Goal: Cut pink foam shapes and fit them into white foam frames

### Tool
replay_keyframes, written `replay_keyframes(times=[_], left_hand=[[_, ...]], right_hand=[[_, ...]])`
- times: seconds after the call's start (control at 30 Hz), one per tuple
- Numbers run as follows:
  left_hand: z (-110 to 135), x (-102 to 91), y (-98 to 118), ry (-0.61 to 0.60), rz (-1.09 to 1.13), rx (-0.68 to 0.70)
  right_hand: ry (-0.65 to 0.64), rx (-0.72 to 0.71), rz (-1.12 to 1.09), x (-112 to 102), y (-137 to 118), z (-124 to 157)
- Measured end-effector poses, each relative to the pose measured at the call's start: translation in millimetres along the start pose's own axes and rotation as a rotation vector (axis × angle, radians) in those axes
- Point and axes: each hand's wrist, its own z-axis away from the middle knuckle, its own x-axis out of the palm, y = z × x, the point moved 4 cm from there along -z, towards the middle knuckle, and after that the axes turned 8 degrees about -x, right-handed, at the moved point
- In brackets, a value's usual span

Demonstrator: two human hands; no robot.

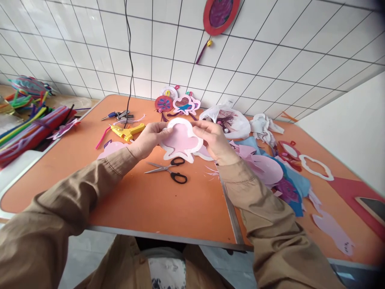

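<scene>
Two hands (149,138), one scissors (169,168), one glue gun (128,130), perhaps four clustered ornaments (164,104)

Taking the steel scissors with black plastic handles (179,178) as our clock's centre, with twelve at the far edge, we see them lying open on an orange tabletop with grey edging (144,208). Between ten and eleven we find a yellow plastic glue gun (128,131); at twelve, colourful round and flower-shaped ornaments (183,105) cluster. At two we see a translucent white plastic bag (240,124) beside a crumpled white cloth (262,125). Toward three lie overlapping pink and blue flat scraps (267,170), a white wavy-edged ring (329,176) and a flat red sheet (345,185); near four, a pale pink flat cut-out (332,233).
</scene>
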Motion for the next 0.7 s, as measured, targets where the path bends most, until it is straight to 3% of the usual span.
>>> replay_keyframes(times=[0.1,0.37,0.7], left_hand=[[-2.3,-0.9,-1.6,-0.006,0.034,-0.037],[-8.0,-1.5,-11.8,-0.003,0.232,-0.126],[-4.2,-2.0,-15.4,0.026,0.198,-0.043]], right_hand=[[-0.009,0.003,0.035,-1.9,0.0,0.6],[0.111,-0.111,0.128,-4.5,-9.4,-0.1],[0.119,-0.152,0.193,-4.6,-12.2,0.8]])
